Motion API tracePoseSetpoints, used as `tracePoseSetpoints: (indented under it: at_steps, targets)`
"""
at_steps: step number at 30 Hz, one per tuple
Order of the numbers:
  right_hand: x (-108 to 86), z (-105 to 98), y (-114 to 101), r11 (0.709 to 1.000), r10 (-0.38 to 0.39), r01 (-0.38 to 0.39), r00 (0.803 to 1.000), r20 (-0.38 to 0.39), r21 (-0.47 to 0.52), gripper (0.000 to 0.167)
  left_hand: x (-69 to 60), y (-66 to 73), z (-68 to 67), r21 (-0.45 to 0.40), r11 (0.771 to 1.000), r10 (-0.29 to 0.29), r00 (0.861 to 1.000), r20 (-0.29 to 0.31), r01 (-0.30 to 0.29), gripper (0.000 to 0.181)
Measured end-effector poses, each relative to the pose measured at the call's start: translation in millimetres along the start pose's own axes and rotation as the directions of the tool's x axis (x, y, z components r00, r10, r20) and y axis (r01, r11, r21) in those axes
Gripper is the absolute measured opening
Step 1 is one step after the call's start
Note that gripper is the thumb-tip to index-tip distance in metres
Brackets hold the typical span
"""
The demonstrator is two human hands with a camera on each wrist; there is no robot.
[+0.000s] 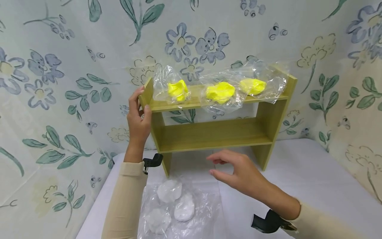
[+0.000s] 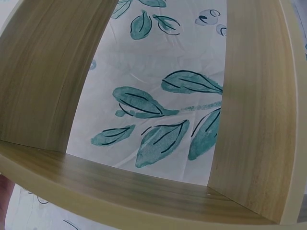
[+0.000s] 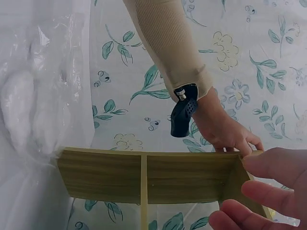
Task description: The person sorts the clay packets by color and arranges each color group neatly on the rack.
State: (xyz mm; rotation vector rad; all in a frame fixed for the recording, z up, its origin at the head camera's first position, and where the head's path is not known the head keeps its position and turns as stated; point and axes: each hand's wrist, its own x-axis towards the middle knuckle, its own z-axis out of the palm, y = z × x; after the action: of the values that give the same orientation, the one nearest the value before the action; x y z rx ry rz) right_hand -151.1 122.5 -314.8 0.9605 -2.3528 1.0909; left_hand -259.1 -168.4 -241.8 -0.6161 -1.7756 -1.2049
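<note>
A small wooden shelf with two boards stands on the table. My left hand grips its left side panel near the top, thumb at the front edge. Close up in the left wrist view are the panels, with only a sliver of hand at the lower left. On the upper board lie three bright yellow lumps in clear plastic bags. In front of the lower board hovers my right hand, its fingers loosely bent and holding nothing; its fingers also show in the right wrist view.
Three white lumps in clear plastic bags lie on the white tabletop, in front of the shelf's left side. Behind the shelf hangs a floral cloth, which also runs along the right side.
</note>
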Motion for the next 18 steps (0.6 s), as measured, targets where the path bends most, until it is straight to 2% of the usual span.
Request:
tracePoseSetpoints:
  at_steps: [11,18]
  targets:
    - [-11.7,26.8,15.1,0.992,0.075,-0.071,0.997,-0.029,0.100,0.031,-1.8,-1.3,-0.2,0.009,1.000,-0.020,1.000,-0.004,0.020,0.045]
    - [-13.5,40.9,14.6,0.981,0.111,-0.107,0.994,-0.018,0.164,0.032,0.2,-0.9,1.8,-0.003,1.000,-0.002,1.000,-0.008,0.002,0.045]
